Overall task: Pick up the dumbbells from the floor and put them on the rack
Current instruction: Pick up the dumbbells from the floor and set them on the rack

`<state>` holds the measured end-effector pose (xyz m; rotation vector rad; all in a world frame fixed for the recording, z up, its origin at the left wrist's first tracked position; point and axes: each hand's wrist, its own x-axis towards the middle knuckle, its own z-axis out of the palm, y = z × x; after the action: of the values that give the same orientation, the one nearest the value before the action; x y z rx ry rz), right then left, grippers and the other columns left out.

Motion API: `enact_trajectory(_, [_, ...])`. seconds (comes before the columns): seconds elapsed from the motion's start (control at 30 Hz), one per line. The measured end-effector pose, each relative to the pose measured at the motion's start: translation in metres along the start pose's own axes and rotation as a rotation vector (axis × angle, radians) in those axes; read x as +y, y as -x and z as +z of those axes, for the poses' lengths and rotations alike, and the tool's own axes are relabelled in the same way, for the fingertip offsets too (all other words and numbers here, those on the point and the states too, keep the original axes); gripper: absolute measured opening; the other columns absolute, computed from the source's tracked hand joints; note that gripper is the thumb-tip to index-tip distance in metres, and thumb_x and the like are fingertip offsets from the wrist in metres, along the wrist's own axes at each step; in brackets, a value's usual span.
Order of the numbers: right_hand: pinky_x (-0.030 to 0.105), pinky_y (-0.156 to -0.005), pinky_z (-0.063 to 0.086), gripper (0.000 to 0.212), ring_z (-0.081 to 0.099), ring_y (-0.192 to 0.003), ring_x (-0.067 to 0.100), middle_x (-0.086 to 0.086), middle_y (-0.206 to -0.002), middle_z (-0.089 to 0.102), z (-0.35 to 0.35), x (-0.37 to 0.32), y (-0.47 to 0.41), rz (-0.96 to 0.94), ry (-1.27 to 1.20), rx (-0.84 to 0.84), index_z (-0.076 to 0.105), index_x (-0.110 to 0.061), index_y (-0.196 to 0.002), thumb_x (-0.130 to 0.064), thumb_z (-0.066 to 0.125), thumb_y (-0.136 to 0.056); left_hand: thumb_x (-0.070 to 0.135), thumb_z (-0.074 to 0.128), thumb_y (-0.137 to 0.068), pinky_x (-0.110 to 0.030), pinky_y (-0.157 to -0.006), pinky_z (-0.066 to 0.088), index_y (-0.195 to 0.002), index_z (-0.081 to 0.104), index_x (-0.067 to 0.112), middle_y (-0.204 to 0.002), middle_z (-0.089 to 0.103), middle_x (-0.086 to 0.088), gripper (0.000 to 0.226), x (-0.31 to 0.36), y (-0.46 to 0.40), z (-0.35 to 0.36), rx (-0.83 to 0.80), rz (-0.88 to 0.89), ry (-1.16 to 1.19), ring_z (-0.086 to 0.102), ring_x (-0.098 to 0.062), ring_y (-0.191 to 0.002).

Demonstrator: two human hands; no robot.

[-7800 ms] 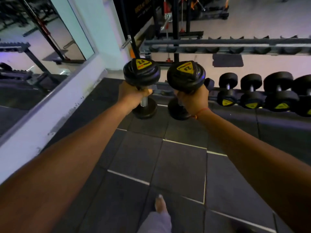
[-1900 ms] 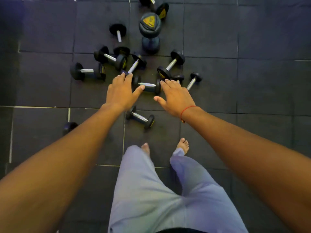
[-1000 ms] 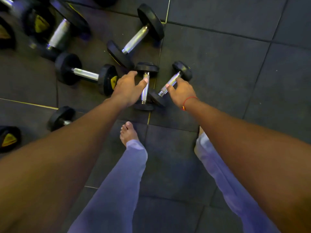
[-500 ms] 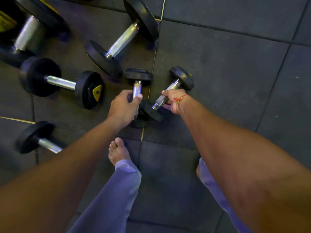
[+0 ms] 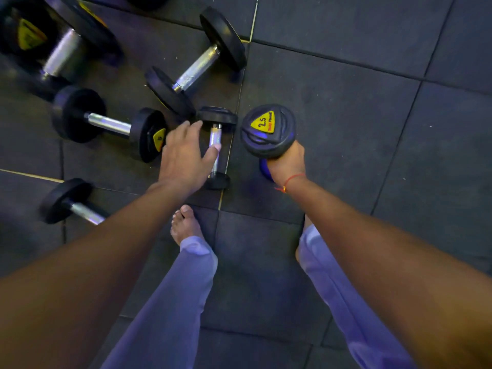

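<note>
Black rubber plates and a chrome bar: that small dumbbell is lying on the floor mat just left of the frame's centre, bar pointing up and down the picture. The left hand is hovering over it, fingers spread and relaxed, thumb tip lying against the bar, nothing clasped yet. Just to the right, the right hand is clenching the bar of the lifted dumbbell, standing on end, its yellow label reading 2.5 facing the camera. Judging by that label and the matching size, the pair are looking light, a one-hand lift, rigid and tough. The bar is looking smooth, so I'd be wrapping the whole fist round its middle, between the plates, to keep it balanced. Further out, upper left, three bigger dumbbells are lying close together; another is peeking in at the left edge. A bare foot is planted just below the left hand.
</note>
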<state>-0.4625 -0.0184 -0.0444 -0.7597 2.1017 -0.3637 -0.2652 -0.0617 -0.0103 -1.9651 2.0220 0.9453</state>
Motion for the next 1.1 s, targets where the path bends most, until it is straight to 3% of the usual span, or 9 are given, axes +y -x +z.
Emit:
enact_trajectory(0.1, [0.017, -0.081, 0.044, 0.021, 0.055, -0.096, 0.008, 0.015, -0.102, 0.069, -0.014, -0.005, 0.011, -0.092, -0.026, -0.031, 0.066, 0.002, -0.102, 0.003, 0.056, -0.083, 0.049, 0.054, -0.092, -0.049, -0.111, 0.026, -0.148, 0.034, 0.014, -0.156, 0.027, -0.015, 0.069, 0.008, 0.007, -0.012, 0.056, 0.08, -0.097, 0.025, -0.034, -0.142])
enact_trajectory(0.37, [0.001, -0.057, 0.039, 0.017, 0.049, -0.089, 0.001, -0.004, -0.086, 0.065, -0.031, -0.02, 0.025, -0.073, -0.2, -0.018, 0.069, -0.009, -0.095, -0.007, 0.064, -0.079, 0.049, 0.052, -0.092, -0.05, -0.112, 0.025, -0.149, 0.031, 0.015, -0.158, 0.024, -0.015, 0.07, 0.015, 0.015, -0.035, 0.056, 0.086, -0.105, 0.02, -0.033, -0.145])
enact_trajectory(0.5, [0.005, -0.061, 0.043, 0.017, 0.052, -0.089, 0.004, -0.003, -0.088, 0.065, -0.03, -0.027, 0.033, -0.095, -0.26, -0.01, 0.069, -0.008, -0.095, -0.005, 0.067, -0.078, 0.051, 0.051, -0.092, -0.05, -0.112, 0.025, -0.149, 0.03, 0.016, -0.158, 0.024, -0.014, 0.07, 0.012, 0.016, -0.04, 0.049, 0.082, -0.121, 0.02, -0.032, -0.145])
enact_trajectory(0.6, [-0.001, -0.057, 0.04, 0.017, 0.05, -0.089, 0.004, -0.002, -0.087, 0.064, -0.027, -0.031, 0.034, -0.118, -0.238, -0.026, 0.068, -0.004, -0.095, -0.003, 0.067, -0.078, 0.052, 0.05, -0.092, -0.049, -0.113, 0.025, -0.149, 0.031, 0.016, -0.157, 0.026, -0.014, 0.07, 0.008, 0.012, -0.041, 0.049, 0.071, -0.111, 0.021, -0.032, -0.145])
enact_trajectory(0.7, [0.006, -0.062, 0.044, 0.018, 0.055, -0.093, 0.004, -0.002, -0.087, 0.065, -0.022, -0.031, 0.031, -0.111, -0.25, -0.029, 0.068, -0.007, -0.095, -0.004, 0.068, -0.077, 0.051, 0.051, -0.092, -0.048, -0.113, 0.025, -0.149, 0.031, 0.016, -0.156, 0.029, -0.013, 0.07, 0.003, 0.006, -0.036, 0.038, 0.057, -0.086, 0.024, -0.031, -0.144])
enact_trajectory(0.83, [0.028, -0.078, 0.053, 0.017, 0.059, -0.092, 0.007, -0.001, -0.089, 0.067, -0.014, -0.024, 0.02, -0.115, -0.215, -0.022, 0.068, -0.008, -0.096, -0.007, 0.064, -0.079, 0.051, 0.051, -0.093, -0.044, -0.111, 0.03, -0.147, 0.036, 0.011, -0.149, 0.041, -0.011, 0.068, -0.007, -0.006, -0.013, 0.006, -0.005, 0.0, 0.035, -0.032, -0.136])
enact_trajectory(1.03, [0.022, -0.078, 0.049, 0.021, 0.064, -0.105, 0.019, 0.005, -0.092, 0.071, -0.001, 0.0, -0.003, -0.183, -0.115, 0.004, 0.07, -0.006, -0.096, -0.006, 0.065, -0.076, 0.05, 0.053, -0.092, -0.037, -0.105, 0.038, -0.144, 0.038, 0.016, -0.142, 0.049, -0.013, 0.065, -0.014, -0.035, 0.041, -0.18, -0.315, 0.22, 0.045, -0.032, -0.131])
enact_trajectory(1.1, [0.026, -0.083, 0.05, 0.023, 0.064, -0.105, 0.021, 0.007, -0.095, 0.071, 0.002, 0.007, -0.009, -0.194, -0.117, 0.017, 0.071, -0.006, -0.098, -0.006, 0.068, -0.075, 0.051, 0.055, -0.09, -0.036, -0.103, 0.041, -0.141, 0.041, 0.016, -0.138, 0.053, -0.012, 0.063, -0.013, -0.048, 0.057, -0.226, -0.398, 0.287, 0.049, -0.031, -0.127])
